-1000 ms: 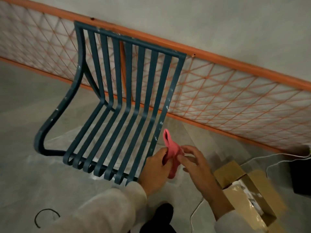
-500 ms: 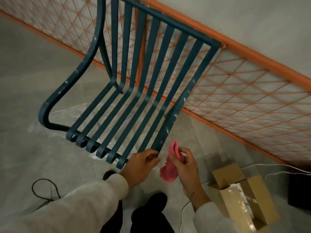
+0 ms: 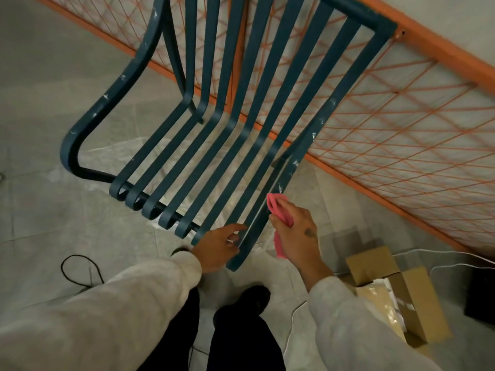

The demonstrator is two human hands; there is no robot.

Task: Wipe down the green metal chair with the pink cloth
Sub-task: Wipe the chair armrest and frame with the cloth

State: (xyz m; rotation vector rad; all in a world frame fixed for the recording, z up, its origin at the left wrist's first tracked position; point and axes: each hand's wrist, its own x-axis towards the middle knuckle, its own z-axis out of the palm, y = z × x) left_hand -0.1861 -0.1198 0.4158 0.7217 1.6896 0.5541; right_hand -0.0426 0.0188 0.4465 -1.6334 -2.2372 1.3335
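Moved from fiddling with pink cloth (image 3: 281, 215) to starting the wipe: right hand (image 3: 297, 231) now closed around it beside green chair (image 3: 241, 124) seat edge, left hand (image 3: 217, 247) fingers loosely open, steadying front slats.

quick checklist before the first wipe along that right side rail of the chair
1. Pink cloth gripped in right hand: ok.
2. Left hand steadying the green chair at the seat's front edge: ok.
3. Cloth touching the right side rail: cannot tell; its top tip sits right at the rail's edge.
4. White marks on the rail to wipe: ok, visible above the cloth.
5. Path along the rail free: ok, nothing lies on it.
6. Cardboard box clear of the wiping arm: ok, on the floor to the right.
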